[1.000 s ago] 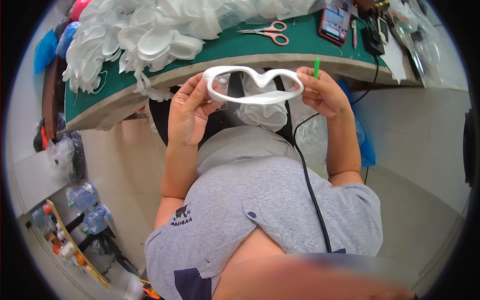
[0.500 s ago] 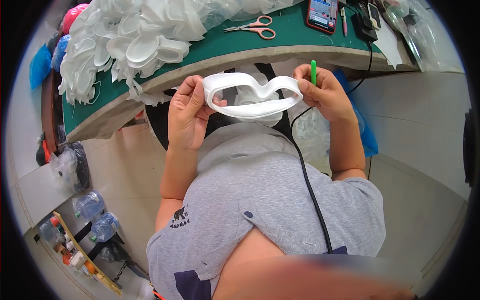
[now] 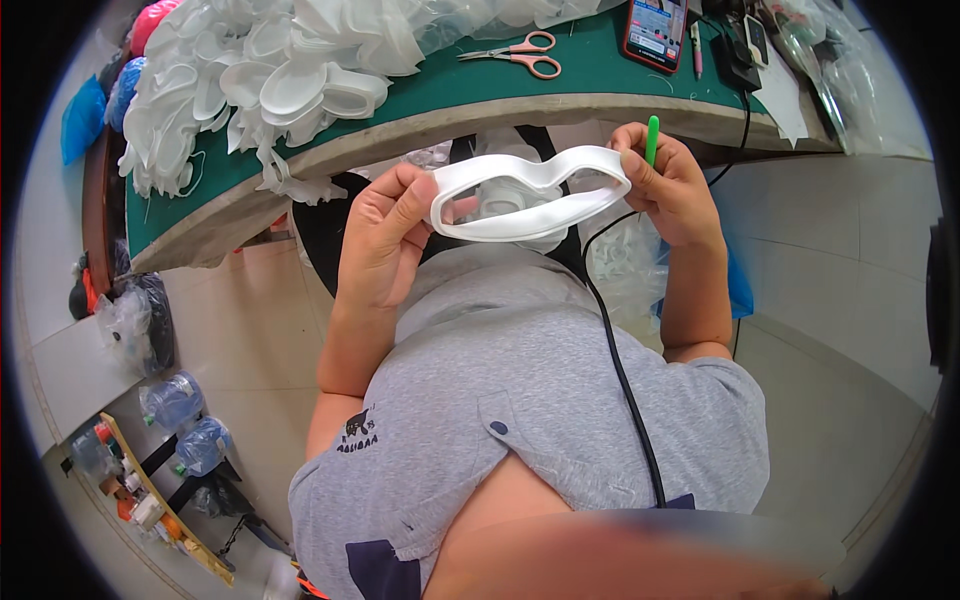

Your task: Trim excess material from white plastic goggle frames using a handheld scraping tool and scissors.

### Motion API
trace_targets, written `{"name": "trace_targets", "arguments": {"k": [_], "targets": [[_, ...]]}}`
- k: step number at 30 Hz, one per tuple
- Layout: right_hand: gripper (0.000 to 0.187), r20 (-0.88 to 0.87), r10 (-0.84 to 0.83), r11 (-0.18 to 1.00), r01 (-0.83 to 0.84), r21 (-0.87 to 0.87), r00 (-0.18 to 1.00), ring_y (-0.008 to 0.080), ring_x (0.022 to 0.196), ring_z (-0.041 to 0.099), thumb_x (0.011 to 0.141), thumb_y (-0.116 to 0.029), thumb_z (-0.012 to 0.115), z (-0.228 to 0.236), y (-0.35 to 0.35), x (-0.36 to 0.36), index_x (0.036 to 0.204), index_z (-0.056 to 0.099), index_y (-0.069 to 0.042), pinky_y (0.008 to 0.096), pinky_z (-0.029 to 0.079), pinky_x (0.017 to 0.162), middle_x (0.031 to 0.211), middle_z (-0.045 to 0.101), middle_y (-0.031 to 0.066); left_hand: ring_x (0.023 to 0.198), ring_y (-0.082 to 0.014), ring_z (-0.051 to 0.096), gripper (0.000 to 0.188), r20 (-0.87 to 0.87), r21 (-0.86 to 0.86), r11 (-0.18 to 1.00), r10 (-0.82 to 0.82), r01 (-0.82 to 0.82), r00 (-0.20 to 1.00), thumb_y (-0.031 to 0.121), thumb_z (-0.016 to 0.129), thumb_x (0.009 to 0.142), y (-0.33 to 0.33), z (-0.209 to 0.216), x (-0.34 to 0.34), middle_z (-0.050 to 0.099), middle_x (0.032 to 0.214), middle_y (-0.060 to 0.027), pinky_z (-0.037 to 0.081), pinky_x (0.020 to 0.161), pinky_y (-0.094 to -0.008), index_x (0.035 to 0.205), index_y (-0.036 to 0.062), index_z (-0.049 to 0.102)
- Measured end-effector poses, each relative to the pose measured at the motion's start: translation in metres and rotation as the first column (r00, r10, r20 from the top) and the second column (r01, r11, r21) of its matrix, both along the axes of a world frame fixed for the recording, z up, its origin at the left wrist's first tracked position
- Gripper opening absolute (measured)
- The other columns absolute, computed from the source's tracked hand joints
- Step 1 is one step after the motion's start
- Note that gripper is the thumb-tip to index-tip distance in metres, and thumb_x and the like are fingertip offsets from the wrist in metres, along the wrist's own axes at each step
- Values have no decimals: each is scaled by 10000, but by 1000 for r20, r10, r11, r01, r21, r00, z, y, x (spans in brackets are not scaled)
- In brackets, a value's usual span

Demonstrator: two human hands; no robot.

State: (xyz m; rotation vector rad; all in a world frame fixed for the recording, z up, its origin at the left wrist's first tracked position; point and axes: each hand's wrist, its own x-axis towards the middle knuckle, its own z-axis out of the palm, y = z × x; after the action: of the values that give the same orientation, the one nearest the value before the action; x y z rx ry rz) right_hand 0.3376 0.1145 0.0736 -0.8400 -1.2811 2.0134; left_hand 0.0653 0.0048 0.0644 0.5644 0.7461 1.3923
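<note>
A white goggle-shaped frame (image 3: 542, 178), soft-looking with a nose notch in one long edge, is held up between my hands in front of the table edge. My left hand (image 3: 388, 228) pinches its left end, the thumb on the near face and some fingers behind, seen through the opening. Its right end is gripped by my right hand (image 3: 672, 192) between thumb and fingers. Out of the same hand sticks a thin green rod (image 3: 652, 140), pointing up; its lower part is hidden in the fingers.
On the green table (image 3: 430, 100) lie a heap of similar white pieces (image 3: 290, 85), pink-handled scissors (image 3: 530, 55), a phone (image 3: 656, 35) and a pen (image 3: 697, 50). A black cable (image 3: 625, 375) runs down over my shirt. Plastic bags (image 3: 625, 260) hang below the table.
Both hands have moved slightly to the right with the white frame, and the frame has tilted, its right end a little higher. The grip looks the same.
</note>
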Motion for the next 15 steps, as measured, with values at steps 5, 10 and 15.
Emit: {"name": "trace_targets", "arguments": {"k": [5,10,15], "targets": [[192,29,-17,999,16,38,999,-6,520,313,907,-204,609,1,-1,1,987,531,-48,166,207,439,839,531,-20,798,-125,619,177,-48,15,998,68,-68,997,191,605,908,-2,12,2,638,865,-74,512,830,-297,894,18,567],[191,18,2,999,-3,54,1000,-5,531,325,907,-201,610,3,-2,-5,978,534,-40,167,214,445,836,541,-24,833,-155,620,176,35,14,996,89,-89,995,179,543,937,2,15,7,633,962,-127,495,821,-289,977,8,554],[151,119,-31,959,-4,285,992,10,648,415,900,-148,614,8,-12,-29,956,556,-20,148,313,565,876,562,-13,659,-120,558,252,292,3,994,-105,109,951,174,514,923,8,4,5,614,1047,-189,471,604,-232,1098,-7,508]]}}
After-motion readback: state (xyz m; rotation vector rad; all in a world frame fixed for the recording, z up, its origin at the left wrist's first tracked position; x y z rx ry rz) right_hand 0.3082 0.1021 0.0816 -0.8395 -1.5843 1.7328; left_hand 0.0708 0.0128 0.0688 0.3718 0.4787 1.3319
